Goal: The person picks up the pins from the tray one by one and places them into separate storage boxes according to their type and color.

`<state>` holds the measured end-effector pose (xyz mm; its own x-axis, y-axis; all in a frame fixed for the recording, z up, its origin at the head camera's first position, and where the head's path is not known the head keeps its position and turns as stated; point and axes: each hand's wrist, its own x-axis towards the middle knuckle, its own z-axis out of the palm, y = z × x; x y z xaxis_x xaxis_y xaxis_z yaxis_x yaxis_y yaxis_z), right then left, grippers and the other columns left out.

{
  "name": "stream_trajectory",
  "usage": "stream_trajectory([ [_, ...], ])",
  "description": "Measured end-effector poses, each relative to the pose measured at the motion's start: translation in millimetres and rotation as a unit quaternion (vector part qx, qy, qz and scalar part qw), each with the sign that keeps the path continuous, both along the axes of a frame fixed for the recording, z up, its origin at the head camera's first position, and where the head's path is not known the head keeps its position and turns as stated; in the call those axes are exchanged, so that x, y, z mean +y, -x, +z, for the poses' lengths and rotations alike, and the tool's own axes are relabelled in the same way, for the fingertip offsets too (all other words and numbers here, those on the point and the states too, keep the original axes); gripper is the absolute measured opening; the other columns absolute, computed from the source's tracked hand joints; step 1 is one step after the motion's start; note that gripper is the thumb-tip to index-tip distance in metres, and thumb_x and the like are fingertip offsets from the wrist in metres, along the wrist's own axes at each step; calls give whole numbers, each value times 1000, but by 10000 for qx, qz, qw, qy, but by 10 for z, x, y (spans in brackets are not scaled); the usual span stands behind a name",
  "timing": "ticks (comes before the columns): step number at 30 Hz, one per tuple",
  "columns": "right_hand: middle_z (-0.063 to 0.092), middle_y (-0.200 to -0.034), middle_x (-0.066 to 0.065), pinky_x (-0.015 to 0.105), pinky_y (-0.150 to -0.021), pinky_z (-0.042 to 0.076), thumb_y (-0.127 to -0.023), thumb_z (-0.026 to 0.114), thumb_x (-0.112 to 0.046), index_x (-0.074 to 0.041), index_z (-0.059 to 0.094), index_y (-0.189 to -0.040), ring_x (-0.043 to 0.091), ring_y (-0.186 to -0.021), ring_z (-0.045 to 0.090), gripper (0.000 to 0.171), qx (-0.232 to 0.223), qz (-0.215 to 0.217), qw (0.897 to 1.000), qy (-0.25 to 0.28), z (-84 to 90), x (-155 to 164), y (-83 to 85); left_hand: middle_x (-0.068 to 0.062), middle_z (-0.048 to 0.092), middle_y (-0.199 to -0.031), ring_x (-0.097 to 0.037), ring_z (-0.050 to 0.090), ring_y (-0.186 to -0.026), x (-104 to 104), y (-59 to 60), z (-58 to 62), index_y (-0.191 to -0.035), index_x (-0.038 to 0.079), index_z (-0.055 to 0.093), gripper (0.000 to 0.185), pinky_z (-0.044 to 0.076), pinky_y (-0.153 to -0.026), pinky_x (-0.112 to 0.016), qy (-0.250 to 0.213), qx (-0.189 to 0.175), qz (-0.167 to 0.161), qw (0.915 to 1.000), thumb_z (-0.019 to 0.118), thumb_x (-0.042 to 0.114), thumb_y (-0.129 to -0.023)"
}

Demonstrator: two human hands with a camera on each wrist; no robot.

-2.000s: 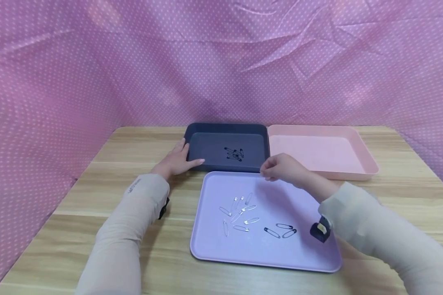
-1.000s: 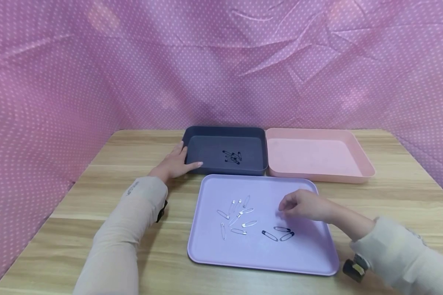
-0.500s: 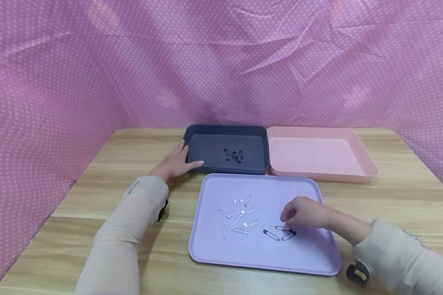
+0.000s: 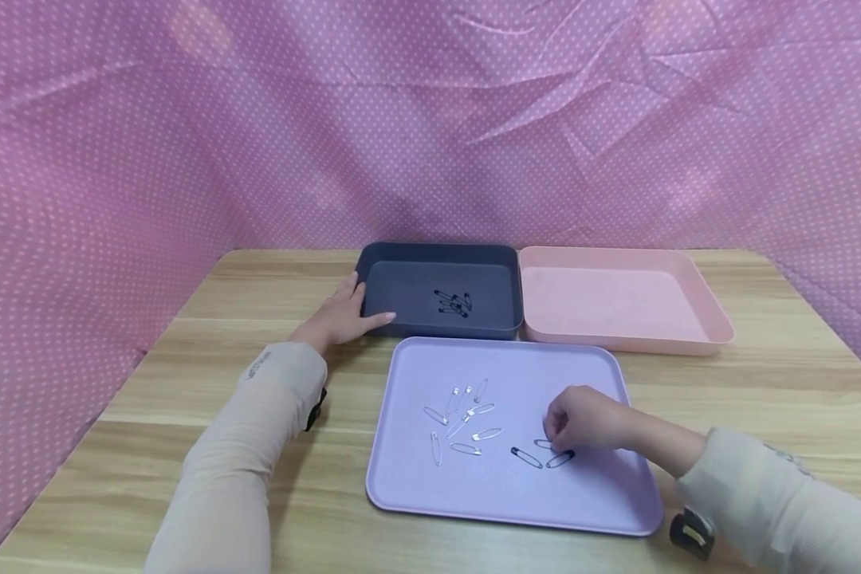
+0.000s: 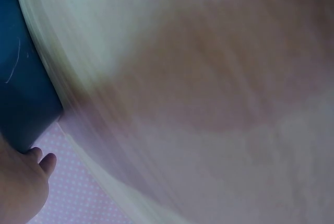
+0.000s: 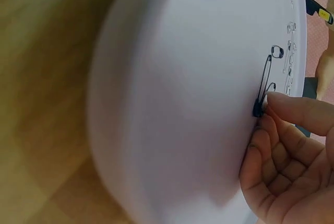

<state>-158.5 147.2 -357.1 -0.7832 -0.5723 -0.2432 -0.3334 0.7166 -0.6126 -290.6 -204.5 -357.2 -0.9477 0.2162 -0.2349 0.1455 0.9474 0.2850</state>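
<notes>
Black metal safety pin (image 4: 545, 444), lying flat on the flat lilac plastic tray (image 4: 603, 498) with long axis roughly left-right, touched by curled right hand (image 4: 584, 418) fingertips, grasp not yet confirmed, so best pinched mid-shaft; left hand (image 4: 340, 315) rests flat-fingered against the dark blue plastic bin (image 4: 438, 253).

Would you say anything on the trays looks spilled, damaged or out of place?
Nothing stands out. Silver pins and black pins lie loose on the lilac tray, more black ones sit in the dark tray, and the trays sit flat.
</notes>
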Motion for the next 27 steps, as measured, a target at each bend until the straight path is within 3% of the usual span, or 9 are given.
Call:
stream_trajectory([
  [11,49,-54,-6,23,-53,36,-66,65,0,-11,56,-58,9,-53,45,16,-437,-33,9990,-121,21,-10,33,-11,-12,-142,-27,-7,-128,-11,-1,-2,-138,2,4,102,6,-101,-46,-40,16,-7,10000,30,75,-71],
  [19,52,-63,-2,24,-55,39,-69,61,0,-7,54,-66,12,-58,47,10,-907,40,9954,294,53,68,143,-12,-11,-142,-26,-7,-129,-16,4,-6,-137,0,5,104,6,-101,-44,-10,74,-84,9999,29,76,-70],
  [27,52,-62,-1,24,-53,41,-71,58,0,-6,53,-68,12,-58,47,8,-604,36,9956,709,120,65,254,-11,-12,-142,-26,-8,-128,-18,13,-25,-137,1,4,105,7,-101,-44,27,81,-44,10000,27,78,-69],
])
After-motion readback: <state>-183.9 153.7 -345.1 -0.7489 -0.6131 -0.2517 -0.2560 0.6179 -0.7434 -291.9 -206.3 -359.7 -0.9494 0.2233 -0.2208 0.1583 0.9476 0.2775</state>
